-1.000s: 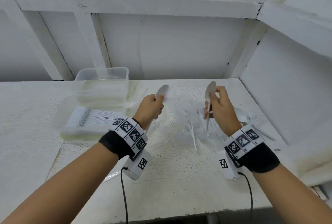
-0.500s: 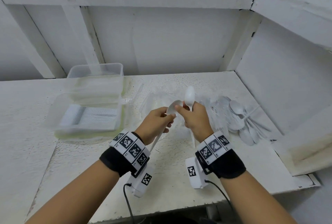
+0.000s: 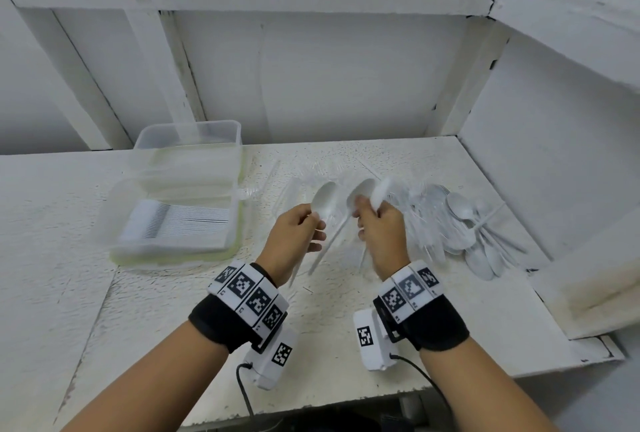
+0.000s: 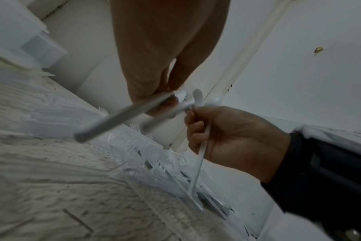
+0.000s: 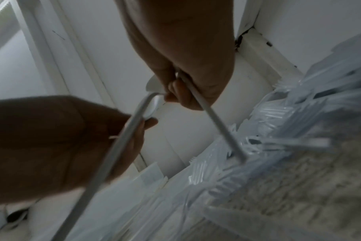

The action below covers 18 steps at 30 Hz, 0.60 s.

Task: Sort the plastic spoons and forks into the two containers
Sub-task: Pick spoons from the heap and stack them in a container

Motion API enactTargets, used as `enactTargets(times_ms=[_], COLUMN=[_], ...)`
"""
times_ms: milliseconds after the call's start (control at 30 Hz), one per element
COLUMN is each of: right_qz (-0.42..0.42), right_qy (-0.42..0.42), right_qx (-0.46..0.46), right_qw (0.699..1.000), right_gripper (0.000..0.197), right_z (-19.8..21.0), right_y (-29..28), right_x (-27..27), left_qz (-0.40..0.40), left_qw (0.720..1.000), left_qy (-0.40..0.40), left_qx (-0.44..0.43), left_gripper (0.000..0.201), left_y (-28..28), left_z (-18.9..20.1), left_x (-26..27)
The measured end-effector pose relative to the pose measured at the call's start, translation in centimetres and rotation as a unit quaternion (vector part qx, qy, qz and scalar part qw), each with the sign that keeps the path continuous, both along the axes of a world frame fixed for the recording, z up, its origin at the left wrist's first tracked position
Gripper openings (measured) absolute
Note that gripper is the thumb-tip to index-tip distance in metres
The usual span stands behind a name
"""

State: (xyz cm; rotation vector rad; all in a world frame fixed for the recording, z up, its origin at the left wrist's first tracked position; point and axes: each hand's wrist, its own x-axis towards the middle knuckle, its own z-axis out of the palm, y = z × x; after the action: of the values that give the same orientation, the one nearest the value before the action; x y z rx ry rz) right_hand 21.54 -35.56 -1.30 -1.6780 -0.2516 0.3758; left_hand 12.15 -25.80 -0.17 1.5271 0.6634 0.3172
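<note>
1. White plastic everywhere: spoons, forks, tubs, bench (image 3: 450, 320).
2. Left hand (image 3: 294, 241) pinches one spoon (image 3: 325, 204) at the neck, bowl up and away from the person, handle running down and back toward the wrist. Fingers curled round it.
3. Right hand (image 3: 381, 237) grips what looks like two spoons (image 3: 367, 194), bowls up, fanned slightly apart, handles hanging down below the palm. Exact count hard to tell from the head view; the left wrist view shows more than one bowl above its fingers (image 4: 196, 128).
4. The two hands sit just beside each other, above the bench, between the tubs and the loose pile. The bowls nearly touch.
5. Loose spoon heap (image 3: 467, 234) lies to the right; clear forks (image 3: 346, 171) are strewn behind the hands.
6. Near tub (image 3: 173, 251) sits left of the hands and holds a neat row of cutlery, long axis left-right. Far tub (image 3: 187, 140) stands behind it, contents unclear.
7. Judgement: the spoons are being gathered into one bunch. The left hand is nearer the tubs, so a transfer into it suits the drop.
8. Held handles run near-upright, so they would need turning flat to match the row.
</note>
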Motion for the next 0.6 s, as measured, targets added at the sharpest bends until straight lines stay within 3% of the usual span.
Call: enactTargets(times_ms=[100,167,300,400,500,600], right_qz=[-0.049,-0.067,-0.041,0.059,0.133,0.166], right_qy=[0.137,0.177,0.179,0.112,-0.012,-0.073], right_qx=[0.152,0.18,0.047,-0.123,-0.307,-0.396], right_qw=[0.978,0.965,0.982,0.984,0.942,0.9], right_gripper=[0.031,0.029,0.028,0.03,0.024,0.027], right_z=[1.1,1.3,0.2,-0.8,-1.7,-2.1], right_y=[-1.6,-2.7,-4.7,-5.6,-5.2,-4.0], right_x=[1.4,2.6,3.8,3.2,2.3,1.8], left_qz=[0.021,0.015,0.023,0.007,-0.007,-0.023], left_qw=[1.0,0.999,0.996,0.995,0.993,0.992], left_qy=[0.017,0.036,0.084,0.104,0.119,0.127], left_qx=[-0.001,0.008,0.006,0.003,0.003,-0.002], left_gripper=[0.017,0.02,0.027,0.026,0.023,0.022], left_y=[0.6,1.0,1.4,1.2,0.8,0.2], left_z=[-0.4,-0.8,-1.6,-1.8,-2.0,-2.0], left_x=[-0.4,-0.7,-0.8,-0.8,-0.8,-0.8])
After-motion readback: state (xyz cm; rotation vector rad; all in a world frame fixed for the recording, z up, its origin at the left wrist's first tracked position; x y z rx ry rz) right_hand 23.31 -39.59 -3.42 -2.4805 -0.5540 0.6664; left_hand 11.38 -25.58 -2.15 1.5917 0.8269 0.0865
